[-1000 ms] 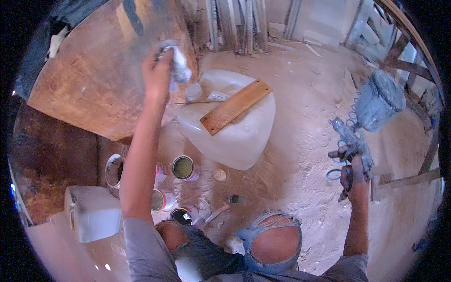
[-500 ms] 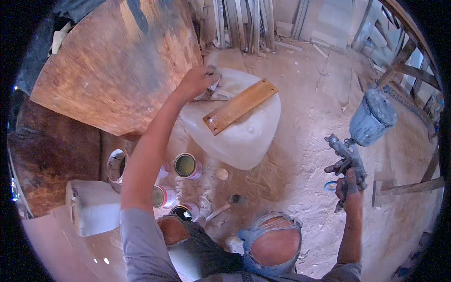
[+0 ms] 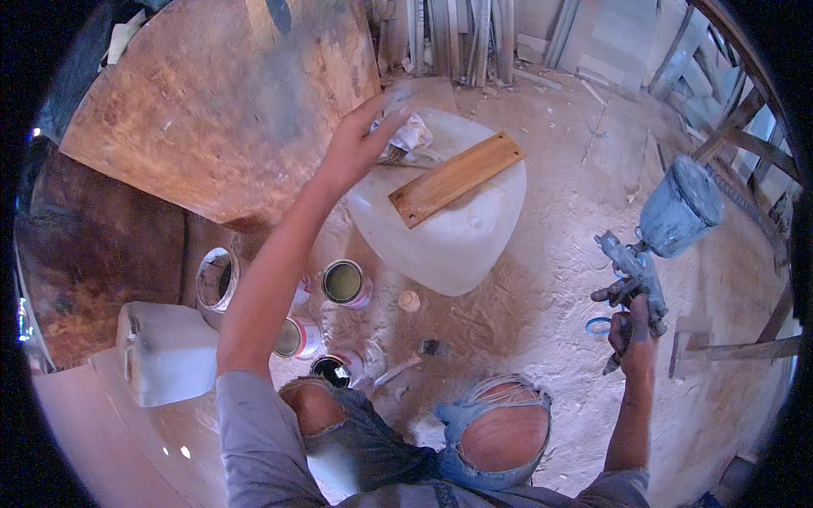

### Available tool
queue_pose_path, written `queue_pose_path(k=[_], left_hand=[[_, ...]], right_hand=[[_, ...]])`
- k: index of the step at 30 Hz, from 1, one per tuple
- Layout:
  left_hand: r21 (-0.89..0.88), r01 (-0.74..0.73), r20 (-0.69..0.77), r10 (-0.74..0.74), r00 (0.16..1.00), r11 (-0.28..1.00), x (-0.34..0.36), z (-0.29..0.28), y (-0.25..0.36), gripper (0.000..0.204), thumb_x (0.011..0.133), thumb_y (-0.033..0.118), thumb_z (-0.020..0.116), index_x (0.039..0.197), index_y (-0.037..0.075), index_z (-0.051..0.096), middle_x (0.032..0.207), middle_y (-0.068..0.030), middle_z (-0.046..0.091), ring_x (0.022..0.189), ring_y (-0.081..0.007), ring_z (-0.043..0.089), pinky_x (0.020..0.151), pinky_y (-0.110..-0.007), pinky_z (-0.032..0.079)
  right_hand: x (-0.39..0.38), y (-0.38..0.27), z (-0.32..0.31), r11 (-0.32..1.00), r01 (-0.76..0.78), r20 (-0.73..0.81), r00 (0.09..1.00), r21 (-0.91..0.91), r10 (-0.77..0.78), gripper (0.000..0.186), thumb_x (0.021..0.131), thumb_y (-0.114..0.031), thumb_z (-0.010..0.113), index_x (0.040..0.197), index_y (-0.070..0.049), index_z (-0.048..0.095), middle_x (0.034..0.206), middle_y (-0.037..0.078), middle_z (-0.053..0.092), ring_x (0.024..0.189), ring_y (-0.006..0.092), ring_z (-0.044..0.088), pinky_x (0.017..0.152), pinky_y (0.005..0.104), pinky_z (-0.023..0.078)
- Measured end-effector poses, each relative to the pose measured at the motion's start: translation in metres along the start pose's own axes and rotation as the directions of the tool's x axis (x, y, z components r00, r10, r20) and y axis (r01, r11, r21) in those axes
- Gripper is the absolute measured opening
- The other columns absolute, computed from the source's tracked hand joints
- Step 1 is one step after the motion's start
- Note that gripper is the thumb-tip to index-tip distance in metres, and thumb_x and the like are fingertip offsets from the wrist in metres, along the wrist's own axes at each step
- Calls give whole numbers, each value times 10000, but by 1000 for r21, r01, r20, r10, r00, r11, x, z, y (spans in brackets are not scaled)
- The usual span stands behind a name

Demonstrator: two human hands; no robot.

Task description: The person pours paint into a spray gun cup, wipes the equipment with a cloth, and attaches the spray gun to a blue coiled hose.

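Note:
My left hand point(image 3: 351, 148) is open, thumb and fingers apart, the fingertips smeared by motion. Right beside it a crumpled white rag point(image 3: 413, 134) rests on a translucent white plastic container point(image 3: 457, 262). Across the container's top lies a brown wooden board point(image 3: 457, 179) with small holes near its ends, tilted up toward the right. In my right hand point(image 3: 637, 334) is a spray gun point(image 3: 637, 269), held off to the right with its blue-grey paint cup point(image 3: 682, 207) uppermost. Part of the left hand's fingers is too blurred to make out.
Several open paint cans stand by my left forearm, among them a can of greenish liquid point(image 3: 343, 282) and a can of dark liquid point(image 3: 332, 371). A white jerrycan point(image 3: 168, 351) is at the left. A brush point(image 3: 432, 347) lies on the dusty floor; a large stained panel point(image 3: 220, 110) leans behind.
My left hand has opened and let go of the rag, which now shows on the container. The spray gun stays in my right hand. The whole view has shifted a little.

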State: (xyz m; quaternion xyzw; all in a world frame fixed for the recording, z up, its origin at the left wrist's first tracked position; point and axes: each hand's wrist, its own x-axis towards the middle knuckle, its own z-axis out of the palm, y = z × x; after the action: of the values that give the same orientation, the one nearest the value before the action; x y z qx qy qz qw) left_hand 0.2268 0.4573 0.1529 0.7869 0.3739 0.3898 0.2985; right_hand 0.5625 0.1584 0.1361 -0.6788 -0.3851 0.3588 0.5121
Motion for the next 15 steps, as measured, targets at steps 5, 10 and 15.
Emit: queue_pose_path(k=[5, 10, 15], left_hand=[[492, -46, 32, 35, 999, 869, -69, 0, 55, 648, 793, 381, 719, 1310, 59, 498, 1258, -193, 559, 1192, -323, 513, 993, -412, 417], [528, -112, 105, 66, 992, 842, -83, 25, 80, 841, 724, 425, 743, 1389, 73, 368, 1237, -220, 527, 1150, -414, 496, 1009, -480, 383], [637, -147, 171, 47, 984, 757, -54, 41, 88, 817, 719, 415, 730, 1374, 74, 380, 1167, -227, 554, 1089, -418, 517, 968, -479, 405]], right_hand=[[1, 4, -11, 997, 55, 39, 998, 59, -57, 425, 917, -485, 515, 958, -63, 546, 884, 102, 683, 385, 14, 326, 352, 188, 226], [0, -1, 4, 998, 55, 12, 998, 19, -56, 431, 938, -487, 483, 974, -66, 566, 793, 83, 667, 381, 22, 315, 351, 196, 202], [-2, 1, 4, 1000, -3, 21, 1000, 6, 3, 446, 930, -509, 490, 950, -73, 583, 543, 4, 507, 376, 42, 313, 363, 215, 185]])
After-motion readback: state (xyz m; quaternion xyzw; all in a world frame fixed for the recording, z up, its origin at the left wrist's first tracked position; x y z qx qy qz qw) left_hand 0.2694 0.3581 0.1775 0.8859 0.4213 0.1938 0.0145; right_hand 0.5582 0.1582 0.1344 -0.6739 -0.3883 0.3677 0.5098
